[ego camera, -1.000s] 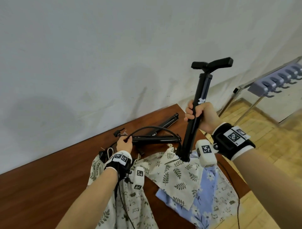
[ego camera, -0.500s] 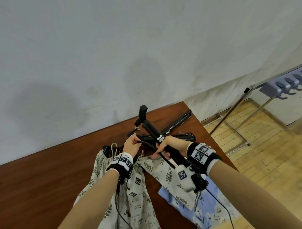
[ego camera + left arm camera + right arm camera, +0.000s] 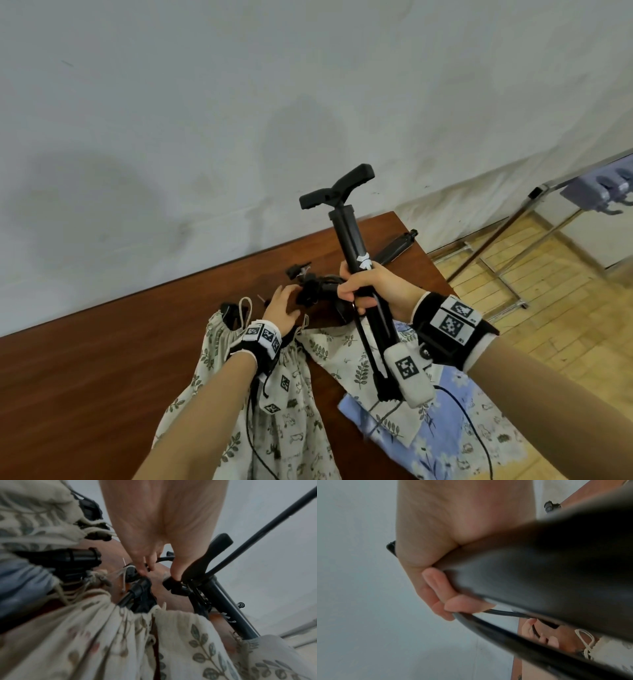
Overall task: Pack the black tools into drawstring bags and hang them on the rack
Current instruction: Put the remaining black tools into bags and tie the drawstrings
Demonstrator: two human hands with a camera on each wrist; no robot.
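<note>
My right hand (image 3: 358, 294) grips the barrel of a black hand pump (image 3: 352, 240), which stands nearly upright with its T-handle on top. Its base hangs over the cream leaf-print bag (image 3: 349, 359). In the right wrist view my right hand (image 3: 447, 599) wraps the pump barrel (image 3: 539, 574), one fingertip resting on the hose (image 3: 505, 635). My left hand (image 3: 282, 306) reaches to the black hose end (image 3: 310, 291) behind the bags. There my left hand (image 3: 154, 566) pinches the hose between curled fingers. A second cream drawstring bag (image 3: 239, 394) lies under my left forearm.
Another black tool (image 3: 397, 248) lies at the far right corner of the brown table (image 3: 102, 359). A blue floral bag (image 3: 445, 428) lies at the table's right front edge. The metal rack with grey hooks (image 3: 596, 192) stands on the wooden floor to the right.
The pump stood upright, was tipped down flat towards the wall half a second ago, and is raised upright again. My left hand stayed at the hose end.
</note>
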